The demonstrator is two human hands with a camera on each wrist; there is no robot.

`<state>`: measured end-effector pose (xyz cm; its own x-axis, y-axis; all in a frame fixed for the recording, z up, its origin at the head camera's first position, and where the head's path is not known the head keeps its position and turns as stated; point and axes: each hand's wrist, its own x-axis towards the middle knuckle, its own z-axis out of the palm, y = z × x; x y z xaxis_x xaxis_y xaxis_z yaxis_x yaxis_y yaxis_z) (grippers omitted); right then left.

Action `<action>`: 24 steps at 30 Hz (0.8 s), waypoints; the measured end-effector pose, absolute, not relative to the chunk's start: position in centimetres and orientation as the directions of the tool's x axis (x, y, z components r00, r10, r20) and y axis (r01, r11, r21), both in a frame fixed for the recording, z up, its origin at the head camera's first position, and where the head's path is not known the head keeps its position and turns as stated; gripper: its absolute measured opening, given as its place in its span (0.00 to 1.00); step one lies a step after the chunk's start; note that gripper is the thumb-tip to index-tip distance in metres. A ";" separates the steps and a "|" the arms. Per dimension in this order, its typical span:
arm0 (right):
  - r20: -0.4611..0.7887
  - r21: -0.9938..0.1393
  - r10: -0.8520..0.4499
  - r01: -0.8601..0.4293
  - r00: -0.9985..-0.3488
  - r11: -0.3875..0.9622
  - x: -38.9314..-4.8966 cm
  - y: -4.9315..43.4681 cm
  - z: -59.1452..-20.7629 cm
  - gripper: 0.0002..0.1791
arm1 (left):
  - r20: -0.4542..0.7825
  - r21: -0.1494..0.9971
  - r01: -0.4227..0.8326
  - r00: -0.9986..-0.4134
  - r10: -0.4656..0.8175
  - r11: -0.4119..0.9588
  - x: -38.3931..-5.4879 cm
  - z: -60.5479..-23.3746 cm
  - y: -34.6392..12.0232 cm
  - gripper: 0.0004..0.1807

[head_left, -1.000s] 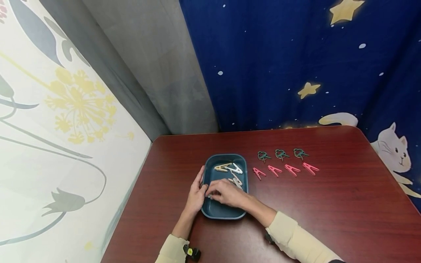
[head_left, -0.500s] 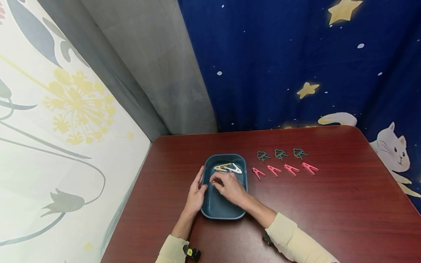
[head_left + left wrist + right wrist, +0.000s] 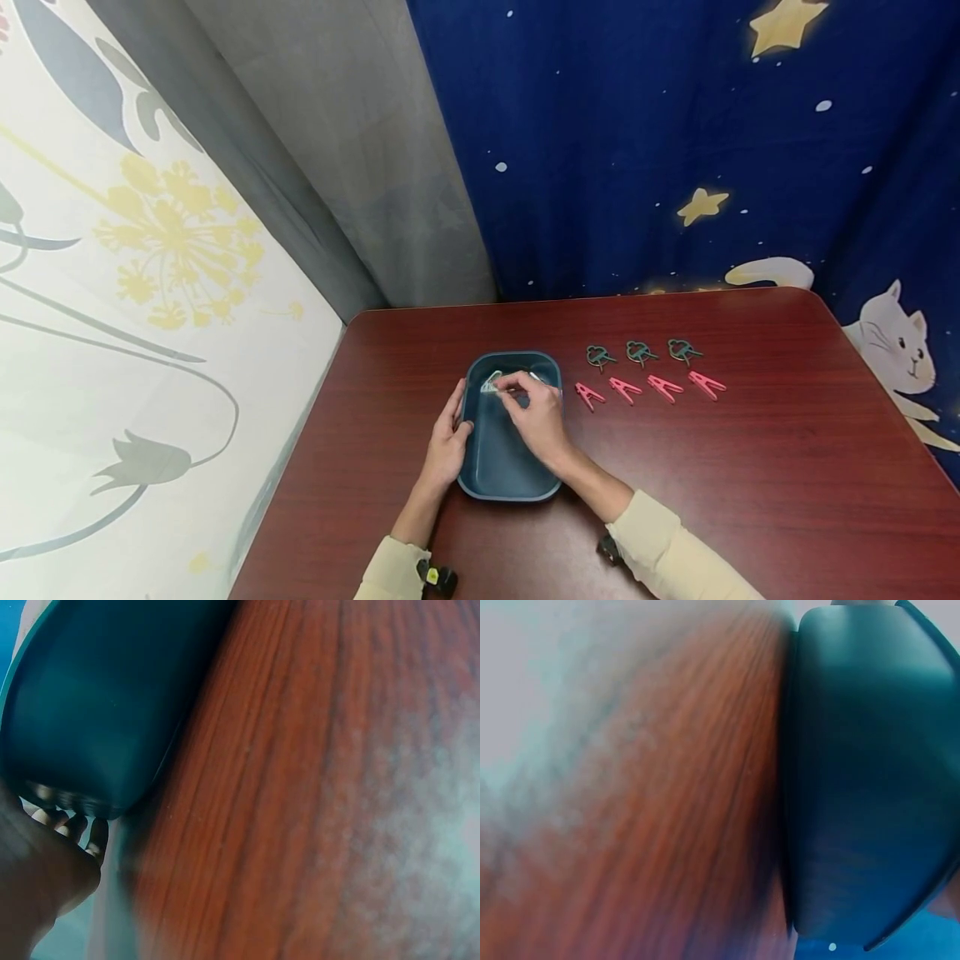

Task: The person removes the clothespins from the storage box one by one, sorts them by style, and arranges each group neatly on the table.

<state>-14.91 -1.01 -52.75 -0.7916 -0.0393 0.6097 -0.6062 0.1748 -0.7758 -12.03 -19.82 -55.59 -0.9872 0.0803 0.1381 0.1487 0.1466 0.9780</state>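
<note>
A dark blue-green rectangular tray (image 3: 498,479) sits on the table. My left hand (image 3: 447,446) grips its left side, thumb at the rim and fingers along the outer wall; fingers against the tray's wall also show in the left wrist view. Over the tray's far half, my right hand (image 3: 538,417) pinches a pale clothespin (image 3: 491,382) between thumb and fingertips, near the far left corner. Other clips in the tray are mostly hidden behind this hand. In the right wrist view only the tray's outer wall (image 3: 870,772) shows clearly.
Right of the tray, several pink clothespins (image 3: 626,389) lie in a row on the reddish-brown table (image 3: 712,475). Behind them is a row of 3 green clips (image 3: 641,352). A patterned wall (image 3: 172,250) borders the table's left, and curtains (image 3: 637,150) hang behind it.
My right hand has moved from the middle of the tray toward its far end, the small pale clothespin at its fingertips. My left hand has stayed on the tray's side.
</note>
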 end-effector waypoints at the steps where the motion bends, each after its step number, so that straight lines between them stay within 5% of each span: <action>1: 0.613 -0.780 -0.014 -0.608 -0.790 0.147 -14.9 -0.9 -52.7 0.08 | 0.135 0.978 0.145 -0.988 0.078 0.147 -12.0 -55.5 -19.8 0.42; 11: 0.682 -0.730 0.124 -0.681 -0.720 0.058 -14.0 -0.3 -51.5 0.09 | 0.128 0.978 0.139 -0.989 0.077 0.153 -12.0 -55.5 -19.7 0.41; 24: 0.631 -0.765 0.238 -0.644 -0.738 0.032 -12.7 2.5 -49.5 0.08 | 0.154 0.974 0.166 -0.984 0.084 0.156 -12.0 -55.8 -19.9 0.43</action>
